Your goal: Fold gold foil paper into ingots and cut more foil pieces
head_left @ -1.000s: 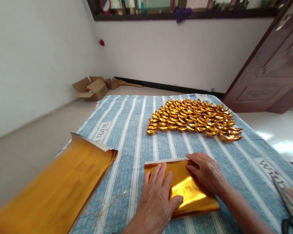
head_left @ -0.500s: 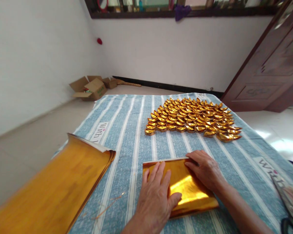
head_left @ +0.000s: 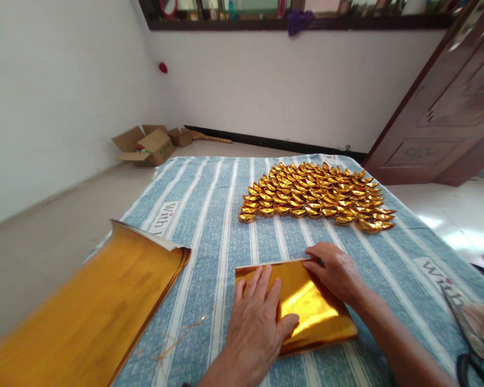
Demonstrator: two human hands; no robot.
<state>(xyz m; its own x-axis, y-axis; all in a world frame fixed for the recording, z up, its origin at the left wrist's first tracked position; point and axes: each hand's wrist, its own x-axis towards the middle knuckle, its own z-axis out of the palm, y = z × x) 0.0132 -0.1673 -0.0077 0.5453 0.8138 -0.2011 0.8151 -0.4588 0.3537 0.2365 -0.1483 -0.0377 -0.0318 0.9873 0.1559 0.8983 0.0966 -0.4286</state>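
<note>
A folded sheet of shiny gold foil paper point(head_left: 306, 306) lies in front of me, a thin white edge showing along its far side. My left hand point(head_left: 258, 317) rests flat on its left part, fingers spread and thumb out to the right. At the far right corner, my right hand point(head_left: 333, 271) has its thumb and fingers closed on the paper's edge; its fingertips are partly hidden. To the left is a large stack of gold foil sheets point(head_left: 100, 290), its far corner curled to show a white underside. Beyond the folded paper stand many small folded gold ingots point(head_left: 310, 193) in tight rows.
Black-handled scissors point(head_left: 474, 344) lie at the right edge beside a pinkish-beige item. A thin gold strip point(head_left: 181, 338) sits on the blue striped tablecloth point(head_left: 201, 215). Open cardboard boxes point(head_left: 157, 148) are on the floor, and a reddish-brown door point(head_left: 435, 107) stands at right.
My right hand has shifted very slightly away from me along the paper's edge. My left hand stays flat in the same place. The view has turned a little.
</note>
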